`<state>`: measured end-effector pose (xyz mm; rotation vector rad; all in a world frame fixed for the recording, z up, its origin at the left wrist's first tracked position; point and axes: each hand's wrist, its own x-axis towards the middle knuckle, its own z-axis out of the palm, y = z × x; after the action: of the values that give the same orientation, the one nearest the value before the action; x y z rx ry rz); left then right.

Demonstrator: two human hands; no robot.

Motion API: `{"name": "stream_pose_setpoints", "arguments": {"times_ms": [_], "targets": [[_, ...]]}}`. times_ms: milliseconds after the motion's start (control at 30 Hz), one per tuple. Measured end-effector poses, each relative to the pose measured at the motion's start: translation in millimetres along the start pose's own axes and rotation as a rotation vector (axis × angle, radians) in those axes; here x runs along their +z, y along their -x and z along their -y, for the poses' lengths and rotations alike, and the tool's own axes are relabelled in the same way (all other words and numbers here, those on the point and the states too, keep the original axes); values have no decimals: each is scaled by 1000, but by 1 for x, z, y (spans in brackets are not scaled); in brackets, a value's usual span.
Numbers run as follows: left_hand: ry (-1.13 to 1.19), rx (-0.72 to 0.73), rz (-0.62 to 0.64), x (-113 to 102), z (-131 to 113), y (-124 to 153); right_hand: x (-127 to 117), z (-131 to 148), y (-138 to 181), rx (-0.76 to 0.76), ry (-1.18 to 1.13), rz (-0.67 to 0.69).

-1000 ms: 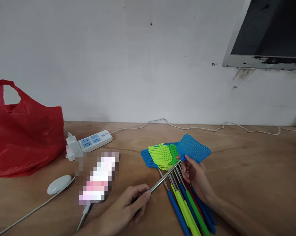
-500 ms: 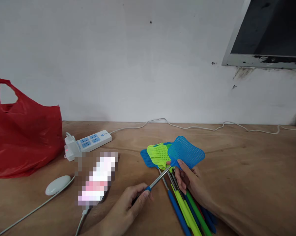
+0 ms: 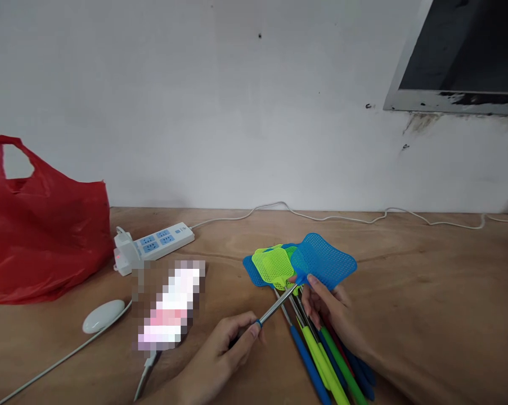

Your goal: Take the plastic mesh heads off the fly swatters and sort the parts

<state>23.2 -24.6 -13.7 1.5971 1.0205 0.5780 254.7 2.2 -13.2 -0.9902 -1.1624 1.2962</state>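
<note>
My left hand (image 3: 224, 351) is closed round the blue handle end of a telescopic fly swatter whose steel rod (image 3: 277, 304) runs up to the right. My right hand (image 3: 327, 309) pinches the neck of its blue mesh head (image 3: 327, 261). Under it lies a pile of several fly swatters (image 3: 321, 360) with blue, yellow-green, green and red handles, their yellow-green mesh heads (image 3: 273, 265) fanned out on the wooden table (image 3: 426, 292). My right hand rests over that pile's rods.
A red plastic bag (image 3: 38, 225) stands at the left. A white power strip (image 3: 152, 244) lies beside it, with a white cable (image 3: 321, 218) along the wall. A white oval device (image 3: 103, 315) on a cord and a blurred-out object (image 3: 169, 306) lie near my left hand. A dark window frame (image 3: 460, 62) is at the upper right.
The swatter's steel rod has got shorter: its blue head has moved down and left toward my left hand, and the blue handle end now shows at my left fingers.
</note>
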Motion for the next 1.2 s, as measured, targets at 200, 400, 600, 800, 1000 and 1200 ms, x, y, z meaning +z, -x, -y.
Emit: {"name": "stream_pose_setpoints", "arguments": {"times_ms": [200,400,600,800,1000,1200], "targets": [[-49,15,-39,0,-2,1,3,7,4,53,21,56],[-249,74,-52,3,-5,6,10,16,8,109,3,145],[-287,119,-20,4,-10,8,5,16,3,98,-267,29],[-258,108,-40,3,-10,7,-1,15,-1,191,-445,-14],[-281,108,-26,4,-8,6,-1,12,1,209,-421,-110],[-322,104,-28,3,-9,5,-5,14,0,211,-444,-147]]}}
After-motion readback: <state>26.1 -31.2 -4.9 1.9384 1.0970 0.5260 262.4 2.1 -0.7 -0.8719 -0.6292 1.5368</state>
